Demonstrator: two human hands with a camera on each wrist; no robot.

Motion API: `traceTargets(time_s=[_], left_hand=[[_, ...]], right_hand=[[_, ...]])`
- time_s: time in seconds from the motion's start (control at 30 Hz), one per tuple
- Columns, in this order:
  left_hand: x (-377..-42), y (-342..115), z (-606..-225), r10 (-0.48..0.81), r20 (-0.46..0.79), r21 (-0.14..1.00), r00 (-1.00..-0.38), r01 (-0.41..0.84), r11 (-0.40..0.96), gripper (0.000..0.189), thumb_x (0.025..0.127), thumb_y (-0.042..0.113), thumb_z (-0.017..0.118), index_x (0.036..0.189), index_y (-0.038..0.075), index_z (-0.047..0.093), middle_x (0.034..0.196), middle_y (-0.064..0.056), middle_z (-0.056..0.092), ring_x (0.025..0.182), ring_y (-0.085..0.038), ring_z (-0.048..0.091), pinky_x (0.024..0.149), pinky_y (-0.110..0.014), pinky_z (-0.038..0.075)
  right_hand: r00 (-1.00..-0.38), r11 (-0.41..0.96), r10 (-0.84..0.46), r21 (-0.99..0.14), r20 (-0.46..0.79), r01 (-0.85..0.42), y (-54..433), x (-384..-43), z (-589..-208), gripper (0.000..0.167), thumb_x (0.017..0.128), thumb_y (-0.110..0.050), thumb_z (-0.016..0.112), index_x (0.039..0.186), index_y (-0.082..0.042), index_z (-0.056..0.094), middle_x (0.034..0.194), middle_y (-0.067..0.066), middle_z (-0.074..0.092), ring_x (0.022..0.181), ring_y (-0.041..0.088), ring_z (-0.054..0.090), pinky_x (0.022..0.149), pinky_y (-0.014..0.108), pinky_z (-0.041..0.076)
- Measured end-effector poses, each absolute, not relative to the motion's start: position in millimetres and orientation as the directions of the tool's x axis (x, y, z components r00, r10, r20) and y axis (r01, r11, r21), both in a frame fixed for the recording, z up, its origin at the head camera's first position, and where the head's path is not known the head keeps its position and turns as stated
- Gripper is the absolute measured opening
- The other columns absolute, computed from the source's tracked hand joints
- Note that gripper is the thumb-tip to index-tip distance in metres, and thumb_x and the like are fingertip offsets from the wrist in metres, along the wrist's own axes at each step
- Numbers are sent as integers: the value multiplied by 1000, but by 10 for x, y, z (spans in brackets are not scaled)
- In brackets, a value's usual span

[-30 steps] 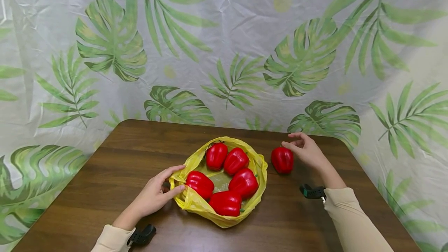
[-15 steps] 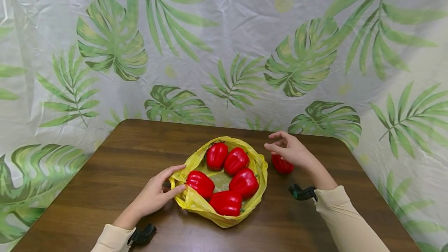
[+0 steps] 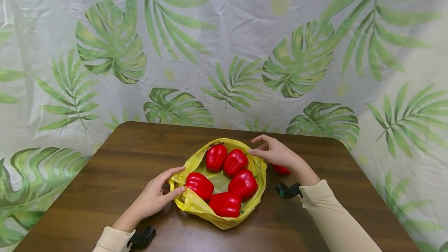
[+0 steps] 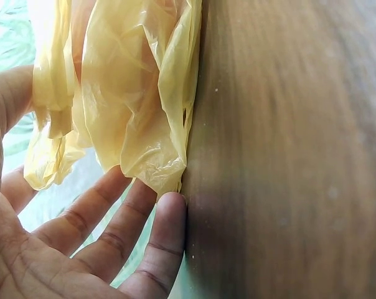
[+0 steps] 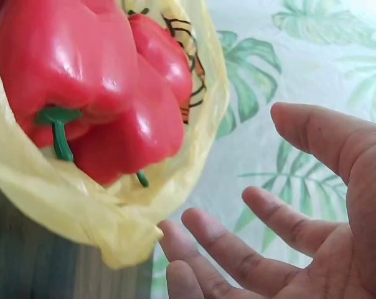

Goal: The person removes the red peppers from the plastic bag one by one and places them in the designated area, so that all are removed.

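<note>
A yellow plastic bag (image 3: 194,205) stands with its mouth spread wide and several red bell peppers (image 3: 242,184) inside. At its left side, my left hand (image 3: 154,195) rests loosely against the plastic; in the left wrist view its relaxed fingers (image 4: 166,227) touch the bag's lower part. My right hand (image 3: 280,154) hovers by the right rim, fingers spread and holding nothing. In the right wrist view, green stems (image 5: 62,140) show on the peppers beside that hand. One more red bell pepper (image 3: 281,169) lies on the table, mostly hidden behind the right hand.
The dark brown wooden table (image 3: 140,147) carries the bag and the lone pepper. Behind it hangs a pale sheet (image 3: 238,30) printed with green leaves. Black wrist cameras (image 3: 142,237) are strapped to both wrists.
My right hand has moved left, from above the lone pepper to the bag's right rim, with nothing in it. The pepper stays put, now more hidden. The left hand has not moved.
</note>
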State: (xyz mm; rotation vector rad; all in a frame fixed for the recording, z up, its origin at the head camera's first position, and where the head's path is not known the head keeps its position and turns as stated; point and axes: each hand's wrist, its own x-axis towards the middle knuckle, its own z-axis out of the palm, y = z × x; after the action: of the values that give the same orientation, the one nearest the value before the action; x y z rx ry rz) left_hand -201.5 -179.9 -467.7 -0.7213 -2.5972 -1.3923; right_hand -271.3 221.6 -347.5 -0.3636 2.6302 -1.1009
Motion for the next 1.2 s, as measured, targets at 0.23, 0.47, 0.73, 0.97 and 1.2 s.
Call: traceTargets(time_s=[0.23, 0.47, 0.73, 0.97, 1.2], left_hand=[[-2021, -1807, -4669, 357, 308, 760, -882, 454, 465, 57, 101, 30, 77, 154, 18, 58, 154, -12, 62, 110, -8, 63, 71, -24, 57], [-2027, -1805, -4667, 358, 314, 754, -879, 460, 469, 57, 101, 29, 77, 154, 16, 58, 154, -14, 62, 104, -8, 65, 71, -24, 59], [-2031, -1802, -4679, 361, 308, 757, -880, 456, 468, 57, 101, 29, 77, 154, 17, 58, 154, -13, 61, 99, -7, 64, 72, -24, 60], [-2026, -1804, -4678, 358, 303, 752, -883, 452, 479, 57, 102, 30, 77, 154, 17, 58, 154, -13, 61, 99, -7, 63, 71, -24, 59], [-2021, -1805, -4663, 356, 302, 752, -884, 450, 482, 57, 101, 30, 77, 154, 17, 58, 154, -14, 62, 98, -6, 62, 71, -24, 59]], right_hand=[[-930, 717, -329, -684, -164, -133, 2052, -2772, -3589, 59, 104, -40, 70, 148, -3, 54, 139, 27, 66, 123, 40, 67, 95, 48, 61], [-942, 739, -303, -660, -147, -135, 1899, -2794, -3654, 57, 102, -37, 73, 145, -5, 57, 133, 24, 69, 116, 35, 67, 97, 48, 60], [-940, 762, -307, -630, -147, -150, 1797, -2790, -3623, 57, 101, -37, 74, 144, -3, 58, 131, 24, 70, 113, 35, 68, 96, 48, 61], [-934, 768, -320, -621, -158, -159, 1746, -2782, -3588, 58, 100, -36, 75, 144, -3, 58, 129, 24, 71, 112, 34, 69, 95, 47, 60], [-932, 758, -321, -635, -165, -149, 1713, -2778, -3585, 56, 99, -36, 76, 142, -4, 59, 127, 22, 71, 106, 31, 68, 93, 45, 61]])
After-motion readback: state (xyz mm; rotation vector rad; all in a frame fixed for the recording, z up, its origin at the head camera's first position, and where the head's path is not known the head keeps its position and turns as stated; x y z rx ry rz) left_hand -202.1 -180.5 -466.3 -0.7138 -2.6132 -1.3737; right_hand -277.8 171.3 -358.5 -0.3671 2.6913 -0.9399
